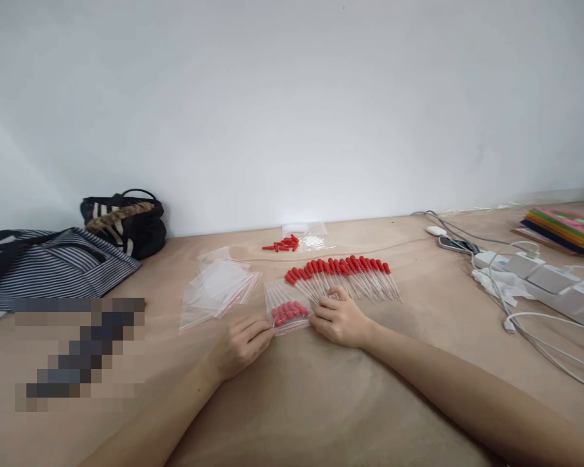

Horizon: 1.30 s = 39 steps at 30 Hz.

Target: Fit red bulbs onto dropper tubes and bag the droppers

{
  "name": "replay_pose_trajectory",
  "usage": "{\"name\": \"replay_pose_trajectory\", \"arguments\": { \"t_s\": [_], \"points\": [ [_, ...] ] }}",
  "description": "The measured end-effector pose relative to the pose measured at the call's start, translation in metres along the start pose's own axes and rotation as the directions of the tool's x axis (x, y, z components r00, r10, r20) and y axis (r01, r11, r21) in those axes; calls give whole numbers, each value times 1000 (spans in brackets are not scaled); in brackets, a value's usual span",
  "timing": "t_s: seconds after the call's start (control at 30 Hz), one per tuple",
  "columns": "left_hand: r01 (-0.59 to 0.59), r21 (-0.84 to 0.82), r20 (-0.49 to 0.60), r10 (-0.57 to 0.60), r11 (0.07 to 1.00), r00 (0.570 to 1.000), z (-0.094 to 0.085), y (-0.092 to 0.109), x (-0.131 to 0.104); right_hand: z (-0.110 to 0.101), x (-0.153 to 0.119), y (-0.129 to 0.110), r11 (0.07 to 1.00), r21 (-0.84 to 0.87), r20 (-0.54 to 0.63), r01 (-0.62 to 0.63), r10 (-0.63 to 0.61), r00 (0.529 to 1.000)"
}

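A clear zip bag (pixel 278 293) lies flat in front of me, with several glass droppers inside, their red rubber bulbs (pixel 289 312) toward its opening. My left hand (pixel 246 344) is closed at the bag's near left corner, fingertips on its edge. At the bag's right edge rests my right hand (pixel 338 319), its fingers curled against the plastic; what lies under them is partly hidden. Just beyond that hand, a fanned row of loose droppers (pixel 348 266) lies with red bulbs pointing away from me and glass tips toward me.
Loose zip bags (pixel 219 288) overlap to the left. Farther back are small red bulbs (pixel 283 244) beside glass tubes (pixel 316 241). A striped bag (pixel 58 266) and a black bag (pixel 148 227) stand left. Chargers (pixel 555 275), cables and coloured sheets (pixel 564 230) lie right.
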<state>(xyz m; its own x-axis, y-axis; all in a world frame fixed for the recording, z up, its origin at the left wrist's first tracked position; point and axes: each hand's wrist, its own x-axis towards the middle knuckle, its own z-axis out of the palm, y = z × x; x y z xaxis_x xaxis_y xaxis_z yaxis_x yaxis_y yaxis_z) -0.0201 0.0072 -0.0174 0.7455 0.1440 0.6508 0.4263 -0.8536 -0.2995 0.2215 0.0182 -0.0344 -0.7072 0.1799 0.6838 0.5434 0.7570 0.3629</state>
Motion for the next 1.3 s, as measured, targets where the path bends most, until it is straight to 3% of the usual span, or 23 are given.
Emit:
{"name": "replay_pose_trajectory", "arguments": {
  "t_s": [0.17, 0.4, 0.87, 1.17, 1.3],
  "points": [
    [4, 28, -25, -3, 1000, 1000, -1, -1, 3, -1, -3, 1, 997, -34, -20, 66, -67, 998],
    [-82, 84, -15, 84, 993, 996, 2, -4, 3, -4, 0, 1, 995, -38, 4, 88, -88, 996],
    [-15, 35, -75, 18, 999, 997, -3, -2, 7, -8, -5, 4, 991, -58, -30, 120, -122, 992],
    [-22, 55, -56, 26, 998, 998, -1, -2, 1, -2, -2, 1, 1000, -29, -29, -5, 4, 1000],
    [-41, 30, -47, 43, 999, 998, 2, -4, 1, 1, 2, -2, 1000, -11, -14, 2, -2, 1000]
  ]
}}
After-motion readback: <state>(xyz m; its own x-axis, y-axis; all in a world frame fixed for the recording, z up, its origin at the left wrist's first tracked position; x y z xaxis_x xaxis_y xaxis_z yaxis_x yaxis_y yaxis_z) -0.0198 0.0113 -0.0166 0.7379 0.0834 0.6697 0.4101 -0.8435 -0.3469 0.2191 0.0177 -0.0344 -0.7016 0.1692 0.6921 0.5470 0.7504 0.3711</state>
